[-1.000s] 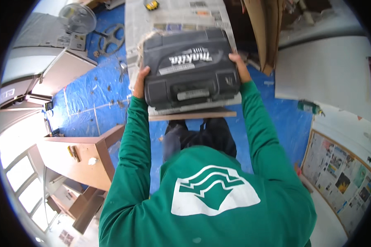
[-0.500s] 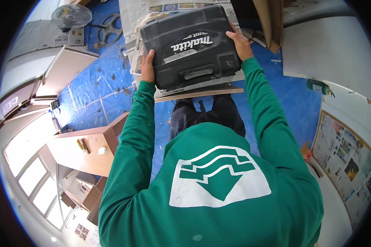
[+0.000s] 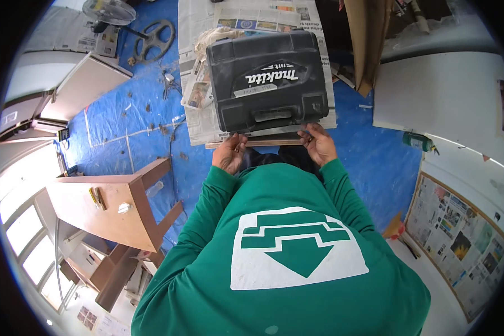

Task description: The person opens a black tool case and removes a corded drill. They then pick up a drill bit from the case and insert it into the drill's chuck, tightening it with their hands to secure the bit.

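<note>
Head view, looking straight down over a green sweatshirt [image 3: 285,263] with a white arrow emblem on the chest.

Black plastic tool case [image 3: 267,79] lying flat, closed, far of the chest and near the middle, its handle edge turned toward the body. Resting on a thin wooden board [image 3: 263,140] and on spread newspaper [image 3: 201,120] over a blue tarp [image 3: 129,123].

Left hand [image 3: 229,154] at the near left corner of the case, fingers curled up against the board's near edge, touching it; whether gripped or merely pressed there, cannot tell. Right hand [image 3: 319,144] at the near right corner, fingers curled onto the board's edge just under the case, thumb on top; grasp on the board likely, but not plain. Both sleeves running back to the lower edge.

Left of the body, a wooden stool or small table [image 3: 115,204], tilted in the lens, well apart from the case. Far left, a floor fan [image 3: 113,11] and a dark ring-shaped wheel [image 3: 154,40] on the tarp. Right, a white panel [image 3: 442,89], with a small green can [image 3: 417,140] just near of it. Near right, a board covered in newspaper [image 3: 459,229].
</note>
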### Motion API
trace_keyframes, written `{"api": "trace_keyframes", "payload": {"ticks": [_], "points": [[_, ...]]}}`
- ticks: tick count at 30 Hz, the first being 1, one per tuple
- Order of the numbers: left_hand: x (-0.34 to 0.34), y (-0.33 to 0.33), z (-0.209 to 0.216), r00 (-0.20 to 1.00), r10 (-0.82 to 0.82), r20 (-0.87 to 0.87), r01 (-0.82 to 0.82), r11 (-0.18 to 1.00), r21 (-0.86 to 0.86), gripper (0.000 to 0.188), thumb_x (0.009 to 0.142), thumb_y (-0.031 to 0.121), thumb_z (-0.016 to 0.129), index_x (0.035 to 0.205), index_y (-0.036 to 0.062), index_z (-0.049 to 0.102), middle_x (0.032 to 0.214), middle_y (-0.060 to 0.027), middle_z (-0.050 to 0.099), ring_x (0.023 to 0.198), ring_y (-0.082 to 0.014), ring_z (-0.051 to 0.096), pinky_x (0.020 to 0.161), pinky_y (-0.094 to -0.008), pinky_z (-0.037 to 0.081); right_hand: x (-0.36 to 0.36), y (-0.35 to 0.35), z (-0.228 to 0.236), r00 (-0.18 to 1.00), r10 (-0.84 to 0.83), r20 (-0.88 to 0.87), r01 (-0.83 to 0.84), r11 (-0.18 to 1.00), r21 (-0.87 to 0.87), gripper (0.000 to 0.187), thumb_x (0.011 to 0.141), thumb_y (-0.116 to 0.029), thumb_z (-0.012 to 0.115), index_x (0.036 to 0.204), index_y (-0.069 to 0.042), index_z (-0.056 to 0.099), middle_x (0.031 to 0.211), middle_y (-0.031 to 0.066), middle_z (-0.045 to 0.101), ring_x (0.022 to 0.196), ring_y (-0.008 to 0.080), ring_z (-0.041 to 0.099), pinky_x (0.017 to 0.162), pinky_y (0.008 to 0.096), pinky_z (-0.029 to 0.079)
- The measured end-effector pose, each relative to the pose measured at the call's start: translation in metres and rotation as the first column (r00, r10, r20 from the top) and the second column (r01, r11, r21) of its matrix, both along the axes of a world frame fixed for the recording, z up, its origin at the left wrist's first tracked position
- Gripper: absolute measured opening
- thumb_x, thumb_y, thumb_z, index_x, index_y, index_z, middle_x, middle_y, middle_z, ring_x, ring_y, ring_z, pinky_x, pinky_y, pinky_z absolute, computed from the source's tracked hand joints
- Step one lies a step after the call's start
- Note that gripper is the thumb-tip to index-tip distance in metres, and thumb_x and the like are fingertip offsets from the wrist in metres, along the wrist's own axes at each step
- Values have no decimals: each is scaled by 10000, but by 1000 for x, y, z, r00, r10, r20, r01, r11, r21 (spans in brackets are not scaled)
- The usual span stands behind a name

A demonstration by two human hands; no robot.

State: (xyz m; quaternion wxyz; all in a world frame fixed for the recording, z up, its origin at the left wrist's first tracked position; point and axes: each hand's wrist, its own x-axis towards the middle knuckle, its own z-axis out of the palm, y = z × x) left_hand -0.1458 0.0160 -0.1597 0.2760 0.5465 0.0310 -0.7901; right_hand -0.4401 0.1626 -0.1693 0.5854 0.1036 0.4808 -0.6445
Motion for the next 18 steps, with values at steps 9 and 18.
{"api": "trace_keyframes", "payload": {"ticks": [9,18], "points": [[4,-8,-12,999,-46,9,46,993,-109,255,1083,108,699,1284,-21,608,1163,-111,687,1075,-234,726,777,-268,604,3,-9,-18,996,-33,-89,33,999,0,199,1061,-197,745,1110,-30,647,1065,119,725,1003,253,706,832,392,563],[26,-13,-1,980,-144,140,173,960,-222,451,1060,107,684,1447,-80,547,1360,-224,684,1265,-373,692,1041,-427,576,-13,0,-12,875,112,-470,-13,978,209,526,1022,-281,789,1372,62,598,1261,236,722,1189,342,709,1013,435,571]]}}
